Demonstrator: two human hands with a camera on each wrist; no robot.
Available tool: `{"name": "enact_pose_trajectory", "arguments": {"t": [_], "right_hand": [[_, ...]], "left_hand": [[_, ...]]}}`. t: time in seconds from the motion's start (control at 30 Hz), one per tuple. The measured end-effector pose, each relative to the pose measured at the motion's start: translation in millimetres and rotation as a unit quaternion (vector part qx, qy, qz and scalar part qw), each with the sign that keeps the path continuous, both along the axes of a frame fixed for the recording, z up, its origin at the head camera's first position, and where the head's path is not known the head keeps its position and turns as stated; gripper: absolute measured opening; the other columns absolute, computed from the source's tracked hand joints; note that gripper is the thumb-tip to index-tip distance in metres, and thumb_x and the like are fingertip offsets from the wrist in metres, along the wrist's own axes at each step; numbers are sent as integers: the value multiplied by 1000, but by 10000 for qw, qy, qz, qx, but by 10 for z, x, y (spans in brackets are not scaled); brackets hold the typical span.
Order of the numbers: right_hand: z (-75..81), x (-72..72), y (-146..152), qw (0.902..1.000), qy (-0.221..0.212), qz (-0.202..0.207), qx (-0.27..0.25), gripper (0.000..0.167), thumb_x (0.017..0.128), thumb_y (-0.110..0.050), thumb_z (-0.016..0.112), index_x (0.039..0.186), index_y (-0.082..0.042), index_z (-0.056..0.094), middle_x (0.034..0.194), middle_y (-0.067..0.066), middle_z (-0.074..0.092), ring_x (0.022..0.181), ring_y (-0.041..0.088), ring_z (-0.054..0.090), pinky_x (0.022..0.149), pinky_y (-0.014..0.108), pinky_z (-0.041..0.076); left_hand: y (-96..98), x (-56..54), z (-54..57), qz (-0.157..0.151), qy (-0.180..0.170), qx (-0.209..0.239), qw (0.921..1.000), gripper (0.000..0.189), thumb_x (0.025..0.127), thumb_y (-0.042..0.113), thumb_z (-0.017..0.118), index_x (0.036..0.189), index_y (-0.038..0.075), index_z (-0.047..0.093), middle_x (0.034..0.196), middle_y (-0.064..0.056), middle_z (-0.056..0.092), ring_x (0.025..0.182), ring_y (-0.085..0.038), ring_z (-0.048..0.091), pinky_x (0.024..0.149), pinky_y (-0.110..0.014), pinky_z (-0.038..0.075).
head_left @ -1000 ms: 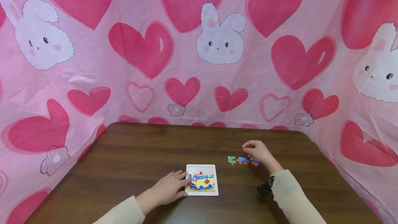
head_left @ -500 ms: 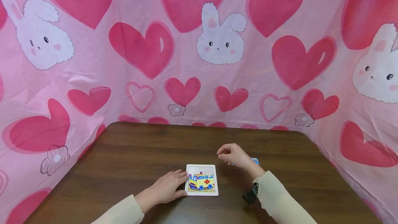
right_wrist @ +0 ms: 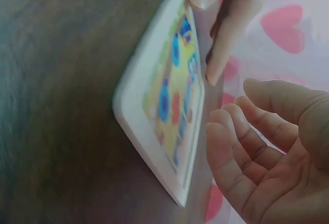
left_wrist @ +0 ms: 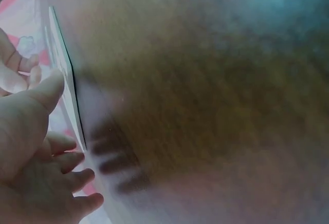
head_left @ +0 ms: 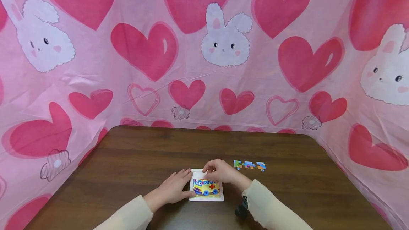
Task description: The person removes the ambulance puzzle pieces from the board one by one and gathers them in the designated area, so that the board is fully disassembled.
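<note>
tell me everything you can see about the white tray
The tray is squarish, smooth-looking and white, with rounded corners and a raised rim. It lies flat on the table, a yellow ambulance picture across its lower part, white above. The left hand touches its left side; the right hand is over its upper right, contact unclear.

A dark brown wood-grain table bears a white-framed ambulance puzzle and three loose pieces.
</note>
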State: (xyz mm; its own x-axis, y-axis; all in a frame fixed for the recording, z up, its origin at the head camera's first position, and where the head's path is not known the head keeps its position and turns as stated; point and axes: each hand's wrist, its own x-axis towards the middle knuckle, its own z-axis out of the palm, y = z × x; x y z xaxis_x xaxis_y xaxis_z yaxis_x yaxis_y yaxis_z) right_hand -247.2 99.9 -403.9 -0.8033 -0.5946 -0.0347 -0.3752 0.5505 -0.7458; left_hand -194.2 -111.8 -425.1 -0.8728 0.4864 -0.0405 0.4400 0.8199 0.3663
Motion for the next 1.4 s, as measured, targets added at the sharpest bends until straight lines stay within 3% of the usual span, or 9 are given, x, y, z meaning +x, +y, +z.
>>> {"name": "enact_pose_trajectory", "arguments": {"t": [0.27,0.8,1.07,1.4], "right_hand": [[-79,28,-101,9993,57,293,203,9,80,-8,69,89,-4,68,67,-4,56,56,10,48,50,21,41],[-137,64,-161,9986,-147,50,499,7,81,-6,68,87,-6,67,67,-1,53,55,12,47,49,21,38],[-152,50,-161,9987,-253,42,447,5,81,-3,67,84,-6,65,64,-1,51,53,12,44,49,21,36],[-135,41,-143,9992,-380,64,102,5,82,-3,66,83,-7,64,72,0,56,66,15,50,61,28,42]], "left_hand": [[-10,-16,-2,-138,-106,-184,9997,72,82,50,61,135,3,46,140,-15,39,129,-35,31,100,-56,25],[11,7,13,-146,29,-266,9995,71,81,49,64,132,2,49,138,-15,42,127,-36,35,100,-56,26],[17,0,8,-150,31,-262,9995,70,81,49,63,131,2,50,138,-15,43,127,-35,35,100,-55,26],[29,-13,0,-76,29,-246,9997,70,80,48,65,129,1,52,136,-15,44,127,-36,35,100,-55,26]]}}
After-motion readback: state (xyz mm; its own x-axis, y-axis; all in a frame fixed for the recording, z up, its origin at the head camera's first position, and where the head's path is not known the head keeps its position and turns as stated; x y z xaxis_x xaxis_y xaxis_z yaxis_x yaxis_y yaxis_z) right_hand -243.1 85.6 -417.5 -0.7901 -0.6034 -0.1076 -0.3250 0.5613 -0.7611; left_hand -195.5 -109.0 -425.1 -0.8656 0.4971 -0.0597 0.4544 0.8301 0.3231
